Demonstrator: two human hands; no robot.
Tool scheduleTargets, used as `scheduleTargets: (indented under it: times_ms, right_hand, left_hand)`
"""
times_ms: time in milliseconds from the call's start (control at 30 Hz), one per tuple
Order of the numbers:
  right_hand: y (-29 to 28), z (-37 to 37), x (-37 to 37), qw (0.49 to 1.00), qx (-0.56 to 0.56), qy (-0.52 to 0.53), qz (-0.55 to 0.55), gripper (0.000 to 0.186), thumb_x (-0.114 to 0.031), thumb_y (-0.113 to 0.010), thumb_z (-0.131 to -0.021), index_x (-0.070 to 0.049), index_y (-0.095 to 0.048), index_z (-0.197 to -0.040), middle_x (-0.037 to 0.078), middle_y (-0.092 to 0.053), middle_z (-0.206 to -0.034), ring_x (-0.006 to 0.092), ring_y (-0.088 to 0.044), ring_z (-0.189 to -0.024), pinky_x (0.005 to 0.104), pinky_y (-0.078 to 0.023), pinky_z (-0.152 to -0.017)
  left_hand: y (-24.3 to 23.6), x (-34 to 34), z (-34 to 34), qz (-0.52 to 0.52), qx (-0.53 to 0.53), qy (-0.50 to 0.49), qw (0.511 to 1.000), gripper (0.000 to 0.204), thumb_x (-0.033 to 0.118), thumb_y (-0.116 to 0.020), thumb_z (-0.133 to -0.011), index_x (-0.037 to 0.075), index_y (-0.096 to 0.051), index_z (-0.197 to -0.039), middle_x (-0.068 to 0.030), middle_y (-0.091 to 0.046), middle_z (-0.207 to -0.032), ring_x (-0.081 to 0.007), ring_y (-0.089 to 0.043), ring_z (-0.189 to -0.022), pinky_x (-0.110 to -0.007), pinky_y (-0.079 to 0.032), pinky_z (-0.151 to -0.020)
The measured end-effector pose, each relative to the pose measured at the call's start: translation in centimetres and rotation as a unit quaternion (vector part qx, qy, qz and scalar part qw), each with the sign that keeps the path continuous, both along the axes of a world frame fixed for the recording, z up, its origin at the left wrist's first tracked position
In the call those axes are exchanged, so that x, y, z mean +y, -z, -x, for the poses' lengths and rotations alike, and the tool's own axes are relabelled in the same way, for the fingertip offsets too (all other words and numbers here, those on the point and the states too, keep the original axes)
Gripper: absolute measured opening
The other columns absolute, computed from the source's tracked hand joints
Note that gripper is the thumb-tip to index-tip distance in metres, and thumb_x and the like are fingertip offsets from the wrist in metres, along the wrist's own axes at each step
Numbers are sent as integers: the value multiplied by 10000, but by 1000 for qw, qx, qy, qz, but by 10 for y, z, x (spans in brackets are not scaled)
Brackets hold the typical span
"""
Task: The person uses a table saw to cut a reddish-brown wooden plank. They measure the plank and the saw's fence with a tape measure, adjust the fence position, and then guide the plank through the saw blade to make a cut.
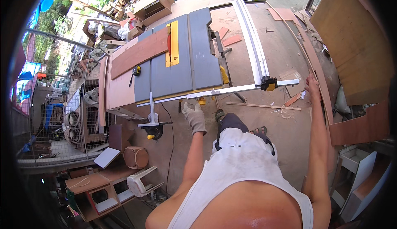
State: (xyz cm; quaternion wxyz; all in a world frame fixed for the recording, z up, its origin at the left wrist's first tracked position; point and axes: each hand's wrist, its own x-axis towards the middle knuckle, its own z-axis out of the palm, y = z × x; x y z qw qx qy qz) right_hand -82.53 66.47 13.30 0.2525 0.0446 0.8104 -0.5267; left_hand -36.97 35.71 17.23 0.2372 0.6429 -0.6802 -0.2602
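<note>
My left hand, in a grey work glove, is just in front of the table saw's front rail, near a yellow knob. Its fingers are apart and I see nothing in them. Out to the right, my bare right hand is closed around the near end of a long thin wooden strip. The table saw has a grey top, a yellow insert and a red part standing in the slot. A reddish-brown board lies left of the insert. Beside that board sits a yellow-black tape measure.
A white metal fence spans the saw's right side. A mitre gauge hangs by its front left corner, near a dark cable. Large plywood sheets lean at right. Offcuts lie on the floor near my feet.
</note>
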Motion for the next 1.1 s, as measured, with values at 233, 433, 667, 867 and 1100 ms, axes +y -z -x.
scheduleTargets:
  times_ms: [233,433,667,867,1100]
  right_hand:
    - [12,-19,-51,993,-77,-87,-5,602,-581,-461,-915,-25,-532,-1138,114,-546,-1103,233,-537,-991,415,-483,-814]
    - [73,5,-39,991,42,-84,-99,378,-368,-517,-896,-13,-646,-913,71,-597,-748,168,-550,-630,317,-462,-553]
    - [46,-43,-79,983,87,-91,-135,279,-222,-545,-782,25,-675,-791,99,-594,-658,168,-551,-579,305,-430,-518]
    - [54,-81,-107,981,67,-13,-180,285,-219,-550,-763,1,-711,-844,188,-674,-793,282,-633,-728,382,-462,-679]
    - [13,-89,-96,988,22,-138,-69,381,-342,-484,-930,11,-628,-929,69,-554,-616,145,-554,-573,312,-442,-548]
  left_hand:
    - [56,4,5,-124,3,-32,992,846,425,-759,-729,-99,-423,-1302,-276,-549,-1223,-338,-536,-1153,-383,-414,-969]
    - [65,-17,24,-151,116,8,982,716,359,-759,-743,-131,-494,-1192,-260,-606,-1115,-351,-594,-1011,-385,-456,-879]
    - [84,-32,1,-268,276,-2,923,393,265,-690,-841,34,-590,-1143,-51,-642,-937,-126,-596,-802,-284,-509,-645]
    - [56,-38,-3,-286,176,58,940,424,302,-619,-899,44,-562,-1231,-53,-640,-960,-124,-602,-758,-273,-509,-578]
    - [39,18,15,-370,218,-82,899,383,277,-616,-908,15,-542,-1178,-70,-622,-891,-128,-588,-664,-264,-485,-543]
